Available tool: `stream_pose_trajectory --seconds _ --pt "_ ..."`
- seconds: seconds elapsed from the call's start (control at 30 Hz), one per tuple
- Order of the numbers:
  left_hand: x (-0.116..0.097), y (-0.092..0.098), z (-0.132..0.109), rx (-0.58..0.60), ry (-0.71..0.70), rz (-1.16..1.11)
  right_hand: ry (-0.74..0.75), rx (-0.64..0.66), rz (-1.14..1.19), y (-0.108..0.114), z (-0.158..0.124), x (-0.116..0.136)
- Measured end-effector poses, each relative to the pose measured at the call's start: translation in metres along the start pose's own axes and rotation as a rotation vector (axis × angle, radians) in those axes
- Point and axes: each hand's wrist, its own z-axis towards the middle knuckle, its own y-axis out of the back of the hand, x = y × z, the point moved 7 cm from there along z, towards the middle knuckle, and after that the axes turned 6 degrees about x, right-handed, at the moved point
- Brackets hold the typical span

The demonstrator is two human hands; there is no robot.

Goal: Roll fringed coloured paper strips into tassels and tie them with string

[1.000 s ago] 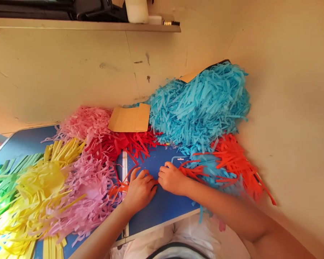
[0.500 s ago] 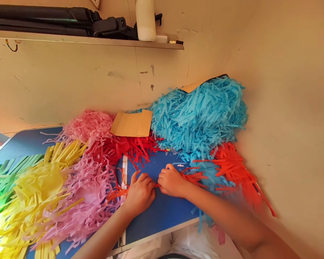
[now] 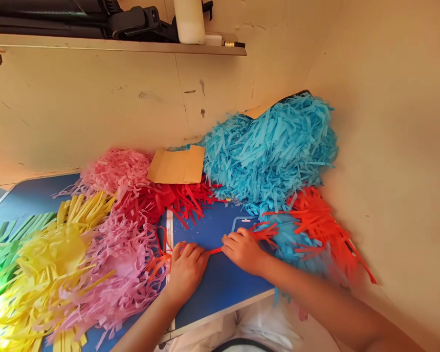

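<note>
We are stretching a thin orange paper strip (image 3: 215,251) between our left hand (image 3: 185,270) and right hand (image 3: 244,252), both sets of fingers closed on its ends, low over the blue table (image 3: 220,288). With pink fringe (image 3: 121,254) and blue fringe (image 3: 271,146) crowding in, a gentle, even pull seems wisest, since such paper tears easily.

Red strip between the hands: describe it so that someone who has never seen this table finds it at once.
Start at the blue table in front of the person. Near its front edge the left hand and right hand lie close together, each pinching one end of a short red strip. Unlike the heaped red fringe behind, it is one single strip pulled straight.
</note>
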Motion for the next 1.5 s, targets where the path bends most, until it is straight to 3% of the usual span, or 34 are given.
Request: stream_pose_trajectory --seconds 0.1,0.2,0.3,0.6,0.7,0.8,0.87,1.0,1.17,1.23,1.33,1.43,1.5 --pt "0.013 0.002 -0.009 -0.013 0.062 -0.090 -0.107 -0.029 0.165 0.003 -0.011 -0.021" --pt "0.026 -0.001 -0.014 0.019 0.173 -0.185 -0.271 0.041 0.389 -0.001 -0.015 -0.043" --pt "0.034 -0.006 -0.016 0.066 0.262 -0.234 -0.341 0.109 0.495 -0.002 -0.015 -0.050" --pt "0.029 -0.006 0.000 0.248 0.346 -0.101 -0.510 0.349 0.399 -0.004 0.001 -0.051" --pt "0.017 -0.002 0.008 0.275 0.229 0.008 -0.512 0.369 0.374 0.001 0.008 -0.053" --pt "-0.001 -0.001 0.010 0.248 -0.001 0.062 -0.475 0.377 0.359 0.005 0.011 -0.051" --pt "-0.006 -0.004 0.008 0.244 -0.076 0.076 -0.337 0.349 0.340 0.008 0.014 -0.040" --pt "-0.008 -0.006 0.010 0.227 -0.093 0.045 0.098 0.192 0.178 0.010 0.014 -0.003" --pt "-0.016 -0.006 0.017 0.148 -0.053 -0.029 0.246 0.059 -0.043 -0.008 0.015 0.009" --pt "-0.018 -0.005 0.020 0.079 -0.036 -0.049 0.207 0.053 -0.025 -0.009 0.020 0.007" --pt "-0.018 0.009 0.020 -0.056 -0.033 -0.052 0.009 0.090 0.148 0.004 0.024 0.002" --pt "-0.022 0.040 0.014 -0.184 -0.080 -0.077 -0.267 0.112 0.540 0.032 0.018 -0.004" --pt "-0.029 0.065 0.010 -0.239 -0.149 -0.114 -0.377 0.203 0.932 0.046 0.014 -0.003"
